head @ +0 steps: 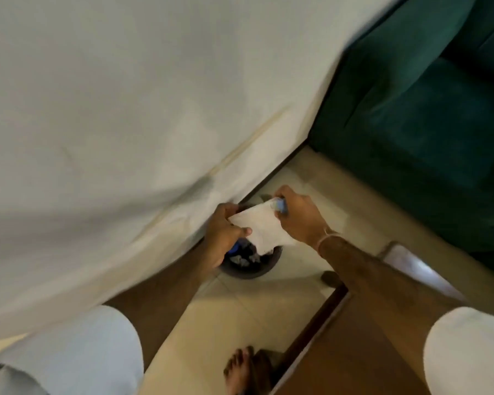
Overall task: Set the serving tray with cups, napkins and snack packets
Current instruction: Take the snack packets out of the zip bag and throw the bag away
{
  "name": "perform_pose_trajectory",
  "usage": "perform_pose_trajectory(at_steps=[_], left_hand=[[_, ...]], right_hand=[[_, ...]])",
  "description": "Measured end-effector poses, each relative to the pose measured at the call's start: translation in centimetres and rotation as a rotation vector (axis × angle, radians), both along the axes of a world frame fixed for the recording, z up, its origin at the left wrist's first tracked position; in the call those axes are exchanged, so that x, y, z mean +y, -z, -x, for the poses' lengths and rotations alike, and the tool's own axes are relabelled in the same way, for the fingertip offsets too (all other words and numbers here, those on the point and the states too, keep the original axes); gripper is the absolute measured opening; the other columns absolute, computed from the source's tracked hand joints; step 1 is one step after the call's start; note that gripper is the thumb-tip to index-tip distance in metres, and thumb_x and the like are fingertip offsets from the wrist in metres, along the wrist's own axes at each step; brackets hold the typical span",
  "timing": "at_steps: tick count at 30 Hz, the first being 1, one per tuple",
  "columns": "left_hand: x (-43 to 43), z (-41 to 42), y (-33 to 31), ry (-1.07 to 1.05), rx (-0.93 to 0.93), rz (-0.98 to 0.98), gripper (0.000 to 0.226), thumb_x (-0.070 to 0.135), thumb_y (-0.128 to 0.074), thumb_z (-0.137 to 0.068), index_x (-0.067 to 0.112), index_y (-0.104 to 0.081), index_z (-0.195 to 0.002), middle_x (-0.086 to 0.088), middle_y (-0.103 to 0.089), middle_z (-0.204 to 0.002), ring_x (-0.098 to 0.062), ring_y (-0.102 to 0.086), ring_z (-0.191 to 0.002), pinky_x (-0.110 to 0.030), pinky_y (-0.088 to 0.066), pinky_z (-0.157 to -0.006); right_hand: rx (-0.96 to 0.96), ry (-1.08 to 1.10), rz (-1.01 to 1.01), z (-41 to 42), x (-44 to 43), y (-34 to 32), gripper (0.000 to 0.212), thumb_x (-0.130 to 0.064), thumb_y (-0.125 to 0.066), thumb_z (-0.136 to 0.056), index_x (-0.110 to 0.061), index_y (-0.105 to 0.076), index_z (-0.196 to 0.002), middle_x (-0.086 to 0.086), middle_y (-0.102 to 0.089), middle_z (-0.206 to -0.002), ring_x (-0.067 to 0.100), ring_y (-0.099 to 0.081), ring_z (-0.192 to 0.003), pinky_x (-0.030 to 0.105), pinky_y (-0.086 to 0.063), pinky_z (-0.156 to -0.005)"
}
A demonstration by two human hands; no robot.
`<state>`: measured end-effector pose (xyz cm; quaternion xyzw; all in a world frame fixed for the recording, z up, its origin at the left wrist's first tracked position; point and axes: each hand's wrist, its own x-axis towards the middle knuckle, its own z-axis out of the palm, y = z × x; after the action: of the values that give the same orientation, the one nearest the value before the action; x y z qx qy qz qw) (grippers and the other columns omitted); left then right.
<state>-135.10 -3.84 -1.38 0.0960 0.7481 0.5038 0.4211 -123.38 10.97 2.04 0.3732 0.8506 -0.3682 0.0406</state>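
A white paper napkin is stretched between both my hands, just above a small dark waste bin on the floor. My left hand pinches the napkin's left edge with thumb and fingers. My right hand grips its upper right corner together with a small blue object that I cannot identify. The bin holds crumpled wrappers and something blue. No tray, cups or snack packets are in view.
A white wall fills the left and top. A dark green sofa stands at the right. A brown wooden table edge runs along the lower right. My sandalled foot rests on the pale tiled floor.
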Motion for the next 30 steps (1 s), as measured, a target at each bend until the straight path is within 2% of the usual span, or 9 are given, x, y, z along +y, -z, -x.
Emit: perform_pose_trajectory(at_steps=[2,4,7,11,16,20,22,26,30], left_hand=[[-0.3,1.2,5.4,0.054,0.024,0.054,0.06,-0.011,-0.078,-0.069,0.012,-0.055,-0.119,-0.001,-0.064,-0.12,-0.015,-0.062,-0.104,-0.019,-0.053,-0.076],[-0.9,2.0,9.8,0.097,0.044,0.127,0.061,-0.009,-0.078,-0.071,0.016,-0.055,-0.122,0.001,-0.059,-0.119,-0.014,-0.058,-0.1,-0.016,-0.047,-0.07],[-1.8,2.5,16.6,0.18,0.054,0.224,0.058,-0.001,-0.079,-0.073,0.021,-0.055,-0.122,0.004,-0.057,-0.113,-0.015,-0.055,-0.101,-0.025,-0.046,-0.078],[-2.4,2.5,23.6,0.23,-0.016,0.306,0.063,0.01,-0.082,-0.073,0.018,-0.053,-0.129,-0.003,-0.063,-0.121,-0.02,-0.061,-0.108,-0.039,-0.053,-0.094],[-1.1,2.7,29.0,0.222,-0.092,0.337,0.062,0.019,-0.08,-0.077,0.023,-0.053,-0.132,-0.002,-0.064,-0.119,-0.02,-0.063,-0.106,-0.041,-0.053,-0.096],[-0.4,2.8,31.1,0.226,-0.122,0.323,0.061,0.017,-0.077,-0.08,0.023,-0.05,-0.134,-0.001,-0.065,-0.117,-0.017,-0.066,-0.1,-0.031,-0.054,-0.081],[-0.5,2.7,31.6,0.233,-0.106,0.343,0.06,0.018,-0.076,-0.081,0.023,-0.05,-0.135,-0.002,-0.064,-0.119,-0.017,-0.064,-0.102,-0.031,-0.053,-0.082],[-0.8,2.4,30.9,0.251,-0.044,0.355,0.051,0.021,-0.074,-0.082,0.026,-0.052,-0.128,0.003,-0.062,-0.112,-0.011,-0.061,-0.094,-0.024,-0.047,-0.075],[-0.6,2.5,27.5,0.315,0.11,0.334,0.04,0.021,-0.068,-0.087,0.027,-0.053,-0.124,0.006,-0.062,-0.108,-0.009,-0.061,-0.09,-0.021,-0.047,-0.07]], right_hand=[[-0.069,-0.106,-0.09,2.0,-0.3,5.6,0.037,-0.012,-0.061,-0.087,-0.022,-0.052,-0.122,0.011,-0.067,-0.111,0.033,-0.066,-0.096,0.048,-0.057,-0.082],[-0.123,-0.17,-0.148,3.3,-0.8,10.7,0.043,-0.012,-0.06,-0.086,-0.024,-0.052,-0.126,0.012,-0.068,-0.111,0.035,-0.066,-0.096,0.045,-0.057,-0.08],[-0.206,-0.267,-0.184,4.8,-1.8,18.6,0.039,-0.018,-0.063,-0.087,-0.022,-0.057,-0.125,0.013,-0.069,-0.113,0.037,-0.066,-0.102,0.045,-0.056,-0.085],[-0.295,-0.386,-0.237,6.1,-3.6,27.3,0.053,-0.031,-0.076,-0.078,-0.02,-0.058,-0.127,0.016,-0.063,-0.128,0.04,-0.057,-0.122,0.049,-0.05,-0.096],[-0.351,-0.36,-0.278,7.3,-4.7,34.8,0.031,-0.021,-0.06,-0.092,-0.014,-0.059,-0.123,0.02,-0.068,-0.111,0.042,-0.067,-0.101,0.046,-0.055,-0.075],[-0.371,-0.348,-0.246,7.8,-4.4,38.0,0.026,-0.017,-0.053,-0.097,-0.01,-0.059,-0.121,0.024,-0.065,-0.114,0.045,-0.064,-0.104,0.048,-0.053,-0.077],[-0.376,-0.316,-0.197,7.8,-4.0,38.5,0.028,-0.015,-0.053,-0.097,-0.009,-0.058,-0.124,0.025,-0.063,-0.118,0.046,-0.062,-0.108,0.051,-0.053,-0.083],[-0.313,-0.243,-0.067,7.2,-3.6,37.2,0.047,-0.021,-0.062,-0.091,-0.007,-0.046,-0.133,0.025,-0.062,-0.122,0.045,-0.063,-0.108,0.051,-0.055,-0.086],[-0.23,-0.193,0.017,6.5,-2.9,33.0,0.072,-0.03,-0.073,-0.082,-0.01,-0.038,-0.142,0.021,-0.053,-0.139,0.04,-0.055,-0.124,0.046,-0.049,-0.099]])
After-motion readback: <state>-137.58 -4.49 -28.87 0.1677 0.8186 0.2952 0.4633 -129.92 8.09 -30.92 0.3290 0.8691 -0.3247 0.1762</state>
